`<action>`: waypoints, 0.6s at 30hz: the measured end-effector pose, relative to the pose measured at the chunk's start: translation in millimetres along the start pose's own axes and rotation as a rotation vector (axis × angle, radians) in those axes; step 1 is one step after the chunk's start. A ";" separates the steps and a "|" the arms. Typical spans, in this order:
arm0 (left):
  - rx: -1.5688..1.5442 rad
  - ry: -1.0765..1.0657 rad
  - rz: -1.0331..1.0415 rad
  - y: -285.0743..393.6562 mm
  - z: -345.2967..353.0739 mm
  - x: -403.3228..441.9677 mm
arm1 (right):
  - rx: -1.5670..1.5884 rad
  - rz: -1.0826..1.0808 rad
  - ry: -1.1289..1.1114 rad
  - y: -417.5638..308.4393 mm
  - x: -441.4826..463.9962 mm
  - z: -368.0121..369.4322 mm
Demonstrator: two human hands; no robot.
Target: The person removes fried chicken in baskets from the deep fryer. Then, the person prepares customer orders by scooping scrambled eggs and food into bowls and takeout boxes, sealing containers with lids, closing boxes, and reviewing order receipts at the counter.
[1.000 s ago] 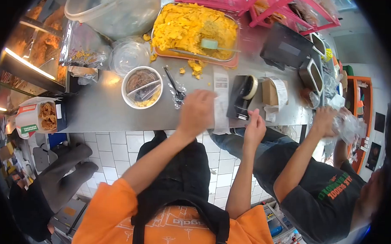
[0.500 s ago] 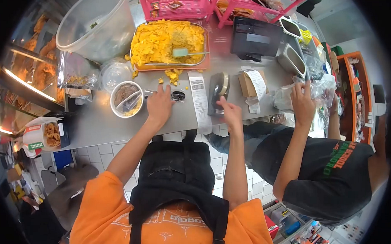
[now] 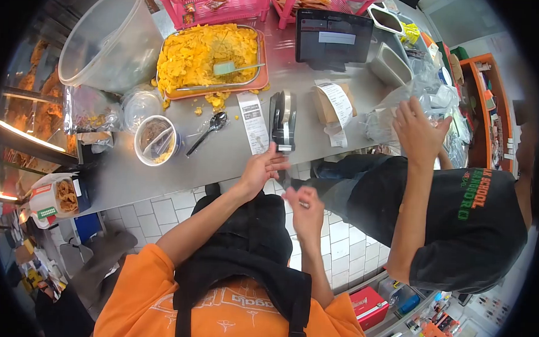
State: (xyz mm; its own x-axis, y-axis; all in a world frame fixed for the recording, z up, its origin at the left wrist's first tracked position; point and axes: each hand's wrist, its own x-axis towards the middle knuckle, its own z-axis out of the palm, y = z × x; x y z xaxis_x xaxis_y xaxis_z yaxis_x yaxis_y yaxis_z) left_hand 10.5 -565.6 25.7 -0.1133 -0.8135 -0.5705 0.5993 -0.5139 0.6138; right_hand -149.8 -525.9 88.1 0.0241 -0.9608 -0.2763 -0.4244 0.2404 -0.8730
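My left hand is at the counter's front edge, just below the tape dispenser, its fingers stretched out and apart. My right hand hangs in front of the counter with its fingers curled; whatever it may hold is too blurred to name. Left of the dispenser lies a long printed receipt. Further left are a black spoon in clear wrapping and a white tub with brown and yellow food and a clear divider.
A tray of yellow chips with a green scoop stands behind, next to a large clear bucket. A tablet, a paper bag with a receipt and pink baskets are also there. A co-worker in black handles plastic bags at right.
My left hand has left the wrapped spoon and moved right, toward the dispenser's front. My right hand has come off the dispenser and down toward my body. The camera view has shifted slightly.
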 end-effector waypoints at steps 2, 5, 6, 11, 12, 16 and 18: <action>0.178 0.041 0.038 4.9 5.5 -2.5 | 0.063 0.078 -0.015 21.4 -19.2 7.1; 0.451 0.209 0.171 -7.1 6.4 14.4 | -0.003 0.160 -0.050 33.1 -13.8 15.9; 0.454 0.219 0.173 -12.7 8.9 16.1 | -0.084 0.070 -0.003 50.0 -7.1 21.4; 0.659 0.456 0.146 -19.5 -10.7 11.5 | -0.226 0.052 -0.117 62.4 8.5 5.1; 0.650 0.481 0.160 -6.4 -20.9 4.7 | -0.172 -0.009 -0.138 44.6 6.2 4.5; 1.023 0.843 0.858 51.4 -84.3 -21.5 | -0.180 -0.123 -0.346 -32.5 37.0 70.2; 1.197 0.942 0.966 81.5 -116.4 -7.0 | -0.096 -0.079 -0.398 -16.2 77.3 147.6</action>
State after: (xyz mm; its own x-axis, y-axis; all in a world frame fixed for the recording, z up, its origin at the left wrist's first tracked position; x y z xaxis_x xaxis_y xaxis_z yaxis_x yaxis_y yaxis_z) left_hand 152.4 -570.1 16.3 0.5889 -0.7211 0.3651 -0.7106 -0.2468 0.6589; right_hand -7.5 -583.7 21.6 0.3996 -0.8428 -0.3605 -0.4896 0.1363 -0.8613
